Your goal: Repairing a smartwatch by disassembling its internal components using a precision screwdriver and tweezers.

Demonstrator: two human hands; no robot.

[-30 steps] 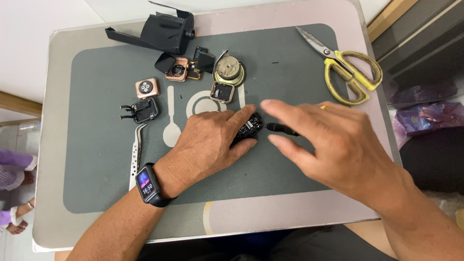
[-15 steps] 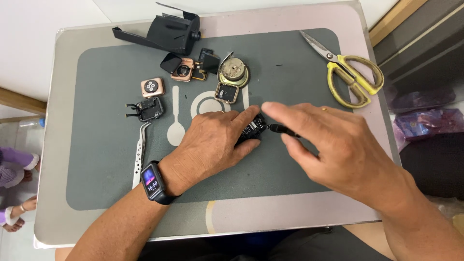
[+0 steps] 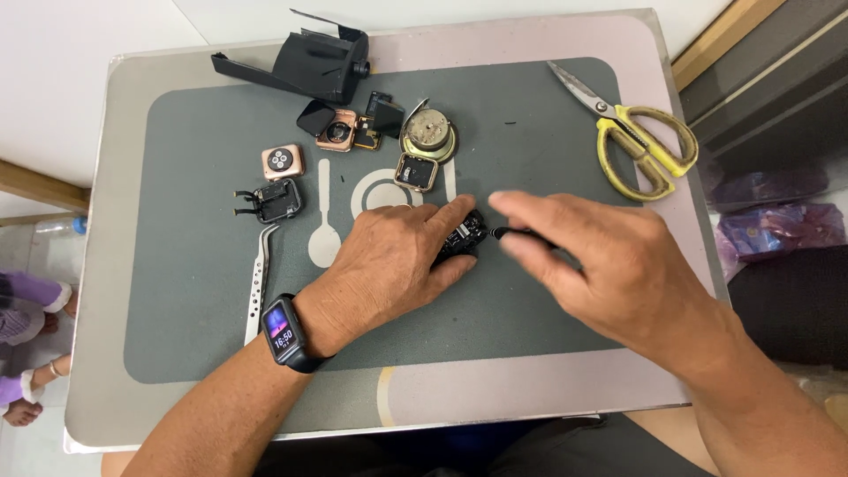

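A: Two hands meet mid-mat. What's the left hand (image 3: 389, 265) doing?

B: Palm down, fingers pinching a small black watch part (image 3: 464, 237) against the grey mat (image 3: 530, 141), thumb under it, index on top. Clenched on it.

A: And the right hand (image 3: 609, 265)?

B: Just right of that grip, fingers wrapped round a thin dark tool (image 3: 517, 236), tip pointing at the watch part, touching or nearly so, can't tell which. Fingertips blurred.

A: What's around the grip?

B: Straight above it, a square gold-rimmed watch case (image 3: 415, 171), then a round metal disc (image 3: 429, 134). Up and left: more opened watch bits (image 3: 349, 128) and a black folded box (image 3: 318, 62). Further left a rose-gold watch back (image 3: 283, 162) and a black module w/ ribbon cables (image 3: 274, 201). Tweezers (image 3: 259, 278) lie left of the left hand, near the wrist, apart from it. Yellow-handled scissors (image 3: 640, 146) sit up-right, well apart from the right hand.

A: Wrist?

B: Black smartwatch (image 3: 283, 334) on the left wrist, screen lit.
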